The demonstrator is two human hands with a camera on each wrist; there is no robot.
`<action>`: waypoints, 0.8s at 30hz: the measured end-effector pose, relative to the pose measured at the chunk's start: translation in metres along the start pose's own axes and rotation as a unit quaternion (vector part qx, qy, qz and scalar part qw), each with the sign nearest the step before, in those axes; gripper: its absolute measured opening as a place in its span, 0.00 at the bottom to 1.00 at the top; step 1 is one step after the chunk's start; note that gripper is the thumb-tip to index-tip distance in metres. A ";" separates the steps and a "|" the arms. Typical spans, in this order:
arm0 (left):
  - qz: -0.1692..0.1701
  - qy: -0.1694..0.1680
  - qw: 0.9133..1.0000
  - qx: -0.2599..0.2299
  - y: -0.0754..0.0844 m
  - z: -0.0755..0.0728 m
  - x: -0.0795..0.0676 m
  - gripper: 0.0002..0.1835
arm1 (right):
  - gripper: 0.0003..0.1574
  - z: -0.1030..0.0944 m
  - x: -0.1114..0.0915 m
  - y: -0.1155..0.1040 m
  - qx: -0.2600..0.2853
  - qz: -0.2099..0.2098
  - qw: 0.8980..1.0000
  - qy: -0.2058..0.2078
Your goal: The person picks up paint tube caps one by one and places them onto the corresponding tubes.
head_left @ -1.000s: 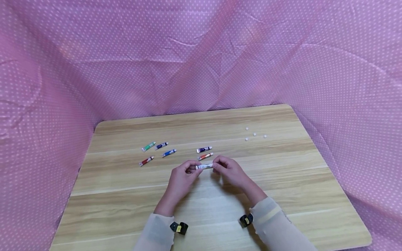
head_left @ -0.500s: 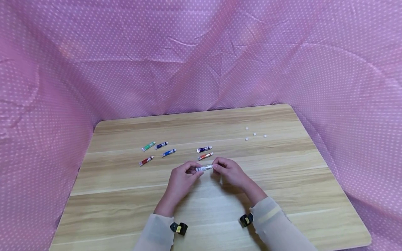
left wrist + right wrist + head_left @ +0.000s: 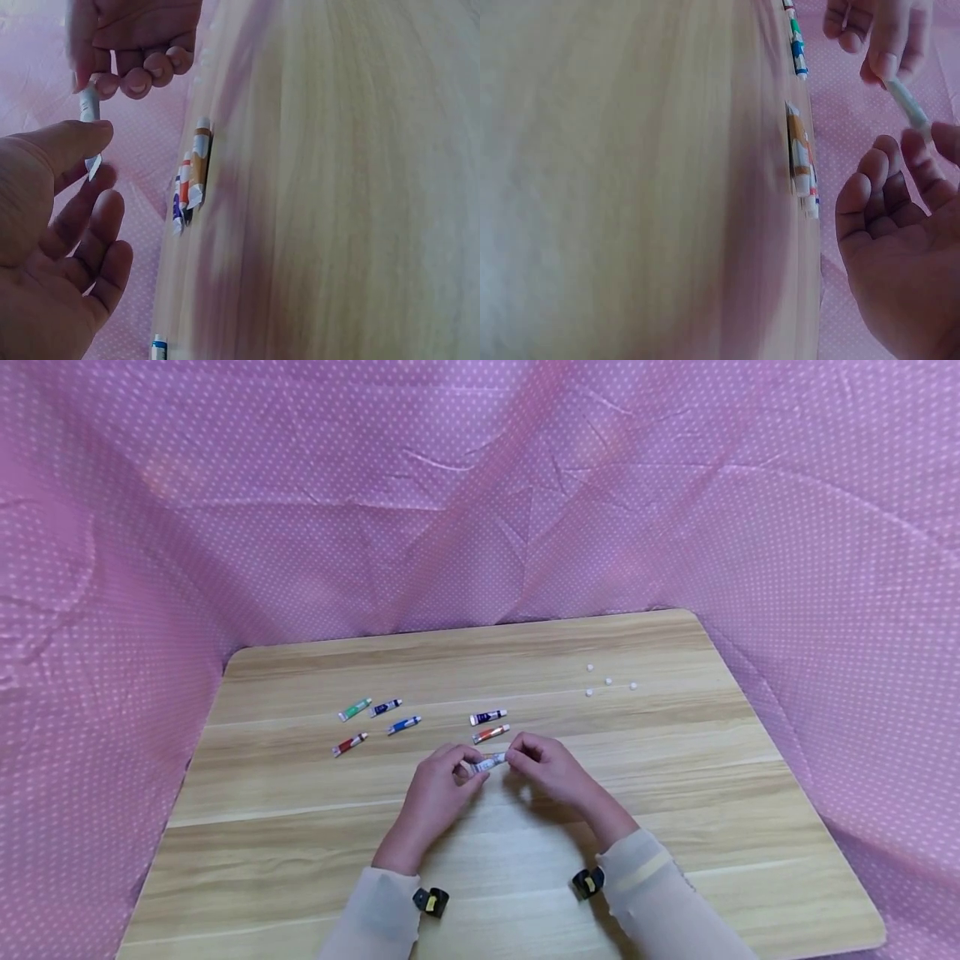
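A small white paint tube (image 3: pixel 489 763) is held above the table between both hands. My left hand (image 3: pixel 441 787) pinches its flat tail end between thumb and fingers, as the left wrist view shows, with the other fingers loosely bent. At the tube's other end, thumb and forefinger of my right hand (image 3: pixel 551 770) pinch the tip, hiding it. Below the hands lies an ochre paint tube (image 3: pixel 199 161), mostly covered in the head view. Just beyond are an orange-red paint tube (image 3: pixel 491 734) and a dark purple one (image 3: pixel 487 717).
To the left on the wooden table (image 3: pixel 300 852) lie a green tube (image 3: pixel 355 709), a dark blue tube (image 3: pixel 386 707), a blue tube (image 3: pixel 404 726) and a red tube (image 3: pixel 349 744). Several small white caps (image 3: pixel 608 681) sit at the back right. A pink dotted cloth (image 3: pixel 480 510) surrounds the table.
My left fingers have shifted along the white tube towards its middle, and the tube has turned and tilted a little. The right hand stays nearly in place; the table items are unmoved.
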State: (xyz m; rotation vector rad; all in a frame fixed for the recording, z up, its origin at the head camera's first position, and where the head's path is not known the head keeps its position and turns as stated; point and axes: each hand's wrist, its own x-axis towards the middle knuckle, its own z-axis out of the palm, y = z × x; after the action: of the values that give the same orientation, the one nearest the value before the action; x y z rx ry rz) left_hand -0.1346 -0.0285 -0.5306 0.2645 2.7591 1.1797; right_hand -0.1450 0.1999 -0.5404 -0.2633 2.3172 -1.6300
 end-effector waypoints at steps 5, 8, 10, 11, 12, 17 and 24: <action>0.001 0.013 1.000 0.007 -0.005 0.003 0.001 0.11 | 0.14 -0.008 0.002 0.002 -0.041 0.017 0.999 -0.007; -0.001 0.006 1.000 0.013 -0.008 0.005 0.003 0.11 | 0.10 -0.014 0.002 0.002 -0.062 0.019 0.998 -0.005; -0.004 -0.004 1.000 0.019 -0.009 0.007 0.004 0.11 | 0.08 -0.018 0.002 0.002 -0.072 0.016 0.997 0.000; -0.006 -0.009 1.000 0.022 -0.010 0.007 0.005 0.11 | 0.09 -0.020 0.002 0.002 -0.076 0.014 0.997 0.000; -0.006 -0.013 1.000 0.026 -0.010 0.008 0.006 0.11 | 0.09 -0.022 0.003 0.002 -0.081 0.011 0.997 0.001; -0.014 -0.029 0.998 0.050 -0.011 0.012 0.010 0.12 | 0.11 -0.038 0.005 -0.001 -0.097 -0.003 0.995 0.022; -0.034 -0.044 0.996 0.066 -0.014 0.018 0.012 0.12 | 0.11 -0.065 0.008 -0.007 -0.069 -0.020 0.994 0.086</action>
State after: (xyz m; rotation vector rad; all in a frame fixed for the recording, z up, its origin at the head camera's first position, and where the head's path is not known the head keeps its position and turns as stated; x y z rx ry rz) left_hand -0.1447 -0.0228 -0.5542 0.2296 2.7486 0.9490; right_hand -0.1753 0.2525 -0.5145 -0.2063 2.5733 -1.5697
